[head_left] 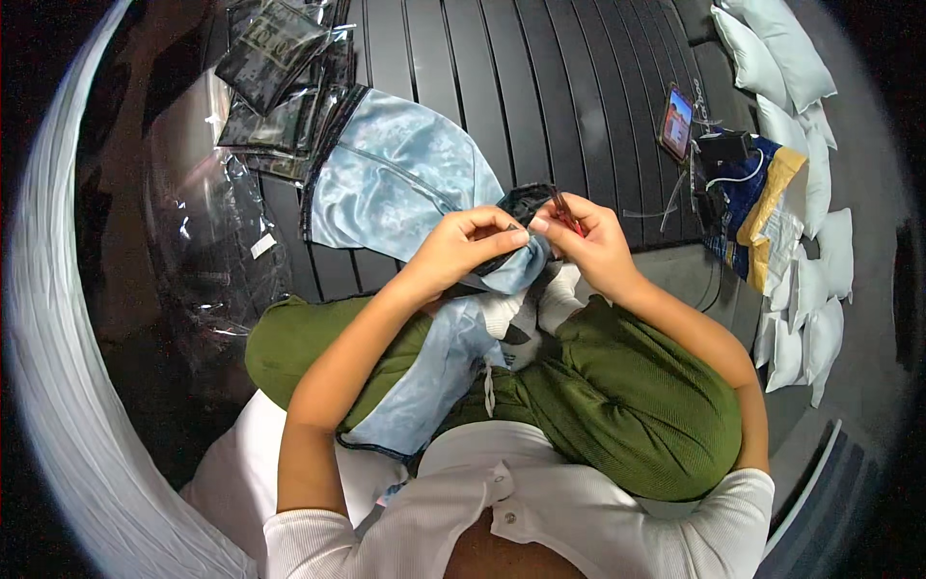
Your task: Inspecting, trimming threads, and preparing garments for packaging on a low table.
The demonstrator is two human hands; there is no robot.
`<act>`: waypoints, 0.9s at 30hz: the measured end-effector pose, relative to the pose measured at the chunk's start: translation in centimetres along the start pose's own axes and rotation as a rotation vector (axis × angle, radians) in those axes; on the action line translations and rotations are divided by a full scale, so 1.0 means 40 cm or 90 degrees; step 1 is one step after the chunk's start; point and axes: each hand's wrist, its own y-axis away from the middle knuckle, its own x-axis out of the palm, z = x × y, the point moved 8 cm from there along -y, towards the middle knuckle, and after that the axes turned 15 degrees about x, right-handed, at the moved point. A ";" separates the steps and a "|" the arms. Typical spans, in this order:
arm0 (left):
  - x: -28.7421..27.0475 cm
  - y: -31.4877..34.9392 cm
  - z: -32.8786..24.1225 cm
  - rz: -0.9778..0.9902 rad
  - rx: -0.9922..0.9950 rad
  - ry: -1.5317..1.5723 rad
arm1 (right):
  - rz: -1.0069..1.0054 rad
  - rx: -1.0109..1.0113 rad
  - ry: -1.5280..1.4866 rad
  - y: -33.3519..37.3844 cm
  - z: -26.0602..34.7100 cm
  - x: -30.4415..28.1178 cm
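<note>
A light blue satin cloth piece with dark edging (400,164) spreads over the black slatted surface and runs down across my lap. My left hand (463,246) is closed, pinching a gathered, dark-edged part of it between thumb and fingers. Close beside it, my right hand (600,253) is closed too, its thumb and finger meeting at the bunched edge. A slim dark-red tool, perhaps thread snips (567,217), sticks up from the right hand's fingers. The tool's lower part is hidden by the hand, so its exact kind is unclear.
Several dark packets in clear plastic (275,58) are stacked at the far left, above a large clear plastic bag (217,251). To the right stand a phone (676,123), a black box with a white cable (723,147) and a blue-and-gold bag (772,198). White pillow-shaped packs (786,58) line the far right.
</note>
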 end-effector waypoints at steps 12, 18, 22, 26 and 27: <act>-0.014 -0.008 -0.024 0.010 0.099 -0.010 | -0.001 -0.054 0.137 0.001 -0.004 0.001; 0.006 0.004 0.000 0.021 -0.010 0.089 | 0.013 -0.031 0.098 0.007 0.004 0.010; 0.019 0.006 0.007 0.032 -0.046 0.161 | 0.030 -0.032 0.126 0.008 0.007 0.015; 0.022 0.007 0.010 0.051 -0.057 0.160 | 0.018 -0.099 0.171 0.013 0.027 0.016; 0.025 0.008 0.009 0.058 -0.063 0.163 | 0.022 -0.091 0.162 0.012 0.026 0.014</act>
